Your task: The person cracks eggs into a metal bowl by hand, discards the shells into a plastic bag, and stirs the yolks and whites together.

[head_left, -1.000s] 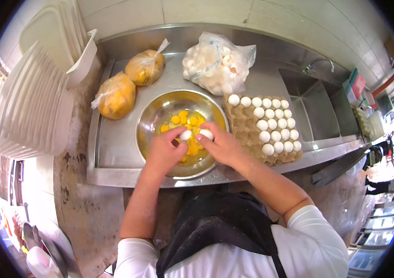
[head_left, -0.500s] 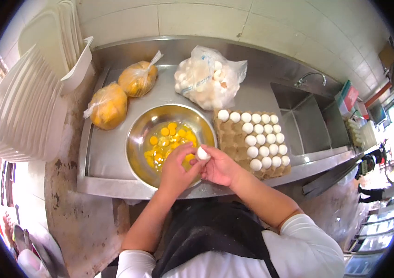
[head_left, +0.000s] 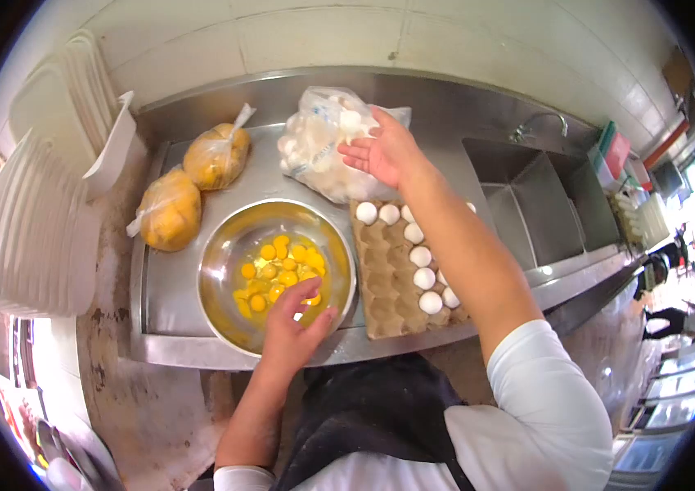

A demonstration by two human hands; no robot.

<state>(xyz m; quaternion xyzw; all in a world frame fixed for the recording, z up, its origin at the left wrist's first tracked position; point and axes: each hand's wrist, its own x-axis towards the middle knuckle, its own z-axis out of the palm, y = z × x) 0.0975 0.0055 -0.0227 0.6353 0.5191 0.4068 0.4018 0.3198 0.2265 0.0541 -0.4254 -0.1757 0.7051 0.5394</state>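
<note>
My right hand [head_left: 384, 154] reaches over a clear plastic bag [head_left: 306, 159] full of white eggshells. Its fingers are spread and hold nothing; a white eggshell [head_left: 350, 123] is just beyond the fingertips. Over the near side of a wide steel bowl [head_left: 220, 237] is my left hand [head_left: 292, 327], thumb and fingers apart. A small white patch shows by those fingers. Many yellow egg yolks [head_left: 288, 278] lie in clear egg white inside the bowl. To the right stands a cardboard egg tray [head_left: 380, 286] with white eggs [head_left: 421, 256] in its right part, some hidden under my right forearm.
Two knotted bags of orange-yellow contents [head_left: 171, 211] sit left of the bowl on the steel counter. Stacked white plastic trays [head_left: 36, 237] stand at far left. A sink [head_left: 519, 196] with a tap [head_left: 539, 124] lies to the right. Another person [head_left: 683, 319] is in the right background.
My hands, together round a white egg over the bowl before, are now apart. The right has swung forward to the shell bag and opened; the left has dropped back slightly.
</note>
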